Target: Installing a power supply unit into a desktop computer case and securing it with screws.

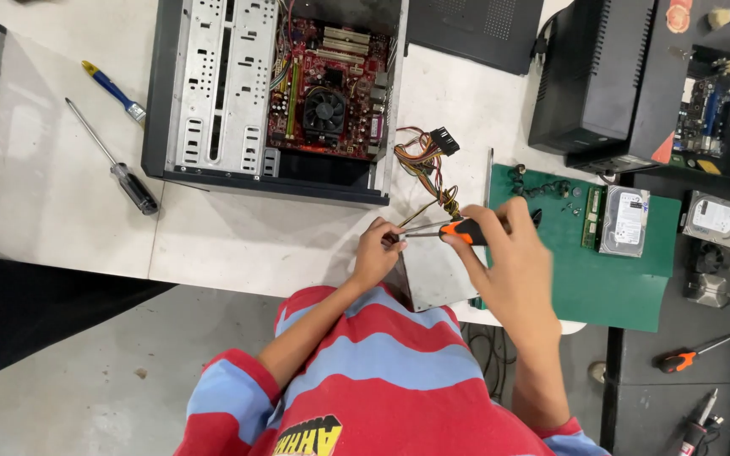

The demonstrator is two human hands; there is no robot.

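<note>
An open black computer case (272, 93) lies at the upper middle of the frame. Inside it sit a red motherboard (331, 84) with a black round fan (324, 111) and a perforated grey metal drive cage (217, 84). A bundle of coloured cables (427, 160) spills out of its right side toward the hands.

At the centre, the right hand (513, 253) is closed around the orange-and-black handle of a screwdriver (458, 230), whose shaft points left. The left hand (376, 251) pinches the shaft near its tip, fingers curled shut on it. Both hands hover over a grey metal box (437, 274) at the table edge, just below the cables. Whether the tip touches the box cannot be told.

The surface is a pale table (61, 186) with a grey concrete floor showing at lower left. To the right lies a green mat (618, 283), holding a silver hard drive (624, 221), a memory stick (591, 217) just beside it, and small screws near its top edge. Further right, on a dark surface, lie a second hard drive (712, 218), a small metal part (708, 290), and two black boxes (589, 76) at the upper right.

Four screwdrivers show in all: the one in hand, a black-handled one (116, 160) and a blue-and-yellow one (113, 91) at the upper left, and an orange-handled one (694, 355) at the lower right. There are two hard drives.
</note>
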